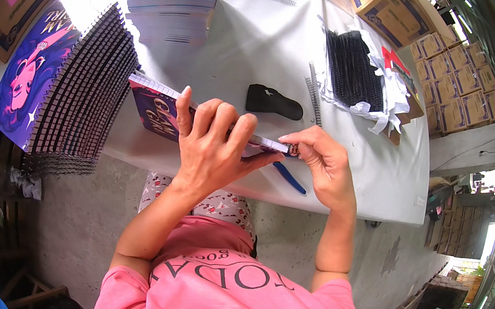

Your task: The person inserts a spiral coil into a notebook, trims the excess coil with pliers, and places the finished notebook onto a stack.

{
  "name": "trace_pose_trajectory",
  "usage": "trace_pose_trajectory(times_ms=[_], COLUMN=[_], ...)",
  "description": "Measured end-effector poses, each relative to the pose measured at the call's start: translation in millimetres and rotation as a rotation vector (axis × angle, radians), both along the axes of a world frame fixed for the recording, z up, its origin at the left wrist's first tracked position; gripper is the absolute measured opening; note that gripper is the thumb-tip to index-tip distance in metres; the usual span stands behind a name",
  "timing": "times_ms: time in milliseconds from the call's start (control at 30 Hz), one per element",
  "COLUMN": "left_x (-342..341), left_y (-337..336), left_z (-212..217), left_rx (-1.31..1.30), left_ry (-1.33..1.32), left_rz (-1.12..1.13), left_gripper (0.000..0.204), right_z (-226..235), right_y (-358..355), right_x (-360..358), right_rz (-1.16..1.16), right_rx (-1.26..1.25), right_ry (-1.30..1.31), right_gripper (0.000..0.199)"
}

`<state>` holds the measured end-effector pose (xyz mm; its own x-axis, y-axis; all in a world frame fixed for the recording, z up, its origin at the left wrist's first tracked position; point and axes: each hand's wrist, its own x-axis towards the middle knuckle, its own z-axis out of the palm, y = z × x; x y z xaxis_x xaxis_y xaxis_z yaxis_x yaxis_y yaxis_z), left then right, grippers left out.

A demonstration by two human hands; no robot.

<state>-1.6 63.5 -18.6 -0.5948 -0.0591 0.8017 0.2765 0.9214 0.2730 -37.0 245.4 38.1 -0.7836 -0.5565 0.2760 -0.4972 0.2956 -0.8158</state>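
Notebook [156, 109] clamped in fingers of left hand [214, 143], pinched at one end by fingers of right hand [326, 164]; near these, blue handle [289, 178].

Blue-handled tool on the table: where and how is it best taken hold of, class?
Probably by the blue handle, from the table's near edge: its slim end slants that way in clear view, while its other end is hidden behind the left hand.
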Motion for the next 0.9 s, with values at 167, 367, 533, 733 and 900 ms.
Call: trace_pose_trajectory(times_ms=[167,367,533,733,900], left_x=[3,4,7,12,12], left_y=[-2,-2,-7,-17,-17], left_z=[9,14,5,-1,2], left_rx=[-0.06,-0.028,0.0,-0.021,0.037], left_ry=[-0.076,-0.12,-0.052,0.015,-0.023], left_rz=[-0.02,-0.003,-0.044,0.032,-0.021], left_gripper=[0.058,0.048,0.051,0.054,0.049], right_z=[2,3,-6,-5,10], right_y=[9,-11,-4,2,10], right_x=[0,14,8,23,7], right_rz=[0.09,-0.087,0.008,-0.16,0.083], right_rx=[-0.063,0.353,0.232,-0.008,0.151], right_ry=[-0.399,0.507,0.365,0.178,-0.082], right_gripper=[0.017,0.032,0.041,0.037,0.02])
